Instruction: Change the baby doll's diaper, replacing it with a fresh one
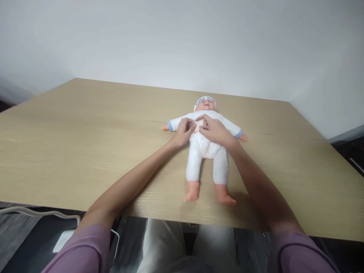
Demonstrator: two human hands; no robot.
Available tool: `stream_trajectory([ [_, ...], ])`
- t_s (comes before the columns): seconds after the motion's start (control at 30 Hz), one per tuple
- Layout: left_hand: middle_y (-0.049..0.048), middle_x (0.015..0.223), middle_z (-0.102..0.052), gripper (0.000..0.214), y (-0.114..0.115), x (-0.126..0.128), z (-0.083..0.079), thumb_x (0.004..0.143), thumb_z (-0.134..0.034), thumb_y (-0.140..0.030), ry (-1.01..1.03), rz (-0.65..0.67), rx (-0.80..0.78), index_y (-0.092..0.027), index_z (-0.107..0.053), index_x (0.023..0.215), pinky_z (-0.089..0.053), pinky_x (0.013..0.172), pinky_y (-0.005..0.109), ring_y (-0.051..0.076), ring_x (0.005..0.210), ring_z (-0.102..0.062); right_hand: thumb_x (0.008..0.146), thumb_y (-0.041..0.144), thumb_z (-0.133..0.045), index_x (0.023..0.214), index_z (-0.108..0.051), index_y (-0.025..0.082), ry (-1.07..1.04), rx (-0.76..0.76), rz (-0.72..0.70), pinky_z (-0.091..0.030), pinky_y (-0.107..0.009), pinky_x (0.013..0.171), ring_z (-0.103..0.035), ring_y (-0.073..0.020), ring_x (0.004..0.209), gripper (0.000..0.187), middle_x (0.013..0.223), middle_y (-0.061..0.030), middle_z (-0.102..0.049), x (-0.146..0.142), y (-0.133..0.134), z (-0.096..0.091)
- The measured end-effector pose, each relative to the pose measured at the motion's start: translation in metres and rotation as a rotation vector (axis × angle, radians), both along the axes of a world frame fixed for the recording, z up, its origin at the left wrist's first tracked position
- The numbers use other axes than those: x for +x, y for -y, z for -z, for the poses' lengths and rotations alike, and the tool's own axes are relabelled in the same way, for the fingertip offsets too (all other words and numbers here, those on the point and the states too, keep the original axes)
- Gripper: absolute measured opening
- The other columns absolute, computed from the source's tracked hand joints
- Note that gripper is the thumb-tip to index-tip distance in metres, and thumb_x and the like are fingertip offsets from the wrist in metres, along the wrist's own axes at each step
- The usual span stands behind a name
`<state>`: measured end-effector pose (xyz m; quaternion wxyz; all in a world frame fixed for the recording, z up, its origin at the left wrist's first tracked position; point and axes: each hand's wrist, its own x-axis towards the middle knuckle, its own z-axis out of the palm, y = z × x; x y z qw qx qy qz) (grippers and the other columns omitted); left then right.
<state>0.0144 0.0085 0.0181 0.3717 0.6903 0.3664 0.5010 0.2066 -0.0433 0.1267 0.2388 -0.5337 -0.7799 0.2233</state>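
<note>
A baby doll lies on its back, head away from me, in a white outfit with blue cuffs and a lettered white cap. A white diaper is around its hips, over the leggings. My left hand is at the left side of the diaper's waist, fingers and thumb pinched on what looks like its edge. From the other side, my right hand rests over the belly and waist. Its index finger stretches toward my left hand, with the thumb apart below. My hands partly hide the waist.
The doll is on a wide light-wood table, feet near the front edge. A pale wall stands behind it. Below the table at left are a white cable and a white flat object on a dark surface.
</note>
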Motion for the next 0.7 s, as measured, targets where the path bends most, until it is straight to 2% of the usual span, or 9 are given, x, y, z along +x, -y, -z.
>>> stream_trajectory([
  [0.17, 0.0055, 0.109, -0.063, 0.024, 0.001, 0.003, 0.004, 0.108, -0.066, -0.045, 0.022, -0.048, -0.028, -0.023, -0.058, 0.110, -0.050, 0.089, 0.034, 0.019, 0.092, -0.057, 0.094, 0.014, -0.054, 0.134, -0.067, 0.021, 0.021, 0.098, -0.034, -0.040, -0.034, 0.076, -0.057, -0.0212, 0.076, 0.042, 0.075, 0.0036, -0.058, 0.001, 0.000, 0.004],
  [0.27, 0.0055, 0.114, -0.063, 0.019, 0.009, 0.005, 0.002, 0.108, -0.065, -0.040, 0.054, -0.131, -0.043, -0.024, -0.056, 0.114, -0.051, 0.091, 0.034, 0.018, 0.094, -0.058, 0.095, 0.010, -0.050, 0.139, -0.065, 0.020, 0.049, 0.197, -0.046, -0.044, -0.036, 0.081, -0.060, -0.0225, 0.083, 0.047, 0.093, -0.0022, -0.067, 0.004, 0.000, 0.009],
  [0.37, 0.0056, 0.117, -0.064, 0.017, 0.029, 0.005, -0.009, 0.109, -0.061, -0.038, 0.108, -0.242, -0.075, -0.025, -0.054, 0.119, -0.053, 0.090, 0.035, 0.019, 0.095, -0.060, 0.092, 0.004, -0.047, 0.138, -0.065, 0.019, 0.046, 0.303, -0.024, -0.049, -0.039, 0.092, -0.063, -0.0244, 0.098, 0.052, 0.119, -0.0099, -0.068, 0.005, 0.004, 0.010],
  [0.47, 0.0056, 0.118, -0.068, 0.017, 0.062, 0.003, -0.029, 0.111, -0.059, -0.041, 0.109, -0.244, 0.009, -0.026, -0.057, 0.117, -0.053, 0.091, 0.037, 0.020, 0.097, -0.061, 0.088, 0.000, -0.045, 0.130, -0.069, 0.018, 0.026, 0.366, 0.019, -0.051, -0.040, 0.095, -0.063, -0.0250, 0.102, 0.052, 0.123, -0.0118, -0.066, 0.002, 0.014, 0.005],
  [0.53, 0.0053, 0.116, -0.071, 0.019, 0.089, 0.000, -0.043, 0.113, -0.056, -0.043, 0.004, -0.167, 0.136, -0.025, -0.061, 0.112, -0.051, 0.096, 0.039, 0.021, 0.099, -0.062, 0.089, 0.001, -0.049, 0.124, -0.071, 0.019, -0.030, 0.378, 0.034, -0.054, -0.041, 0.095, -0.065, -0.0245, 0.101, 0.045, 0.118, -0.0104, -0.064, 0.001, 0.027, 0.000],
  [0.6, 0.0048, 0.109, -0.074, 0.025, 0.114, -0.004, -0.052, 0.115, -0.051, -0.044, -0.194, -0.094, 0.228, -0.024, -0.065, 0.108, -0.046, 0.099, 0.043, 0.023, 0.099, -0.061, 0.093, 0.006, -0.053, 0.121, -0.070, 0.021, -0.086, 0.383, 0.003, -0.056, -0.040, 0.095, -0.067, -0.0249, 0.106, 0.036, 0.119, -0.0098, -0.064, 0.002, 0.046, -0.003],
  [0.7, 0.0047, 0.104, -0.076, 0.032, 0.140, -0.013, -0.054, 0.117, -0.047, -0.043, -0.524, 0.015, 0.281, -0.023, -0.070, 0.107, -0.040, 0.098, 0.045, 0.025, 0.101, -0.060, 0.101, 0.016, -0.059, 0.121, -0.068, 0.023, -0.089, 0.350, -0.122, -0.058, -0.038, 0.089, -0.070, -0.0247, 0.107, 0.023, 0.122, -0.0099, -0.068, 0.011, 0.081, 0.003],
])
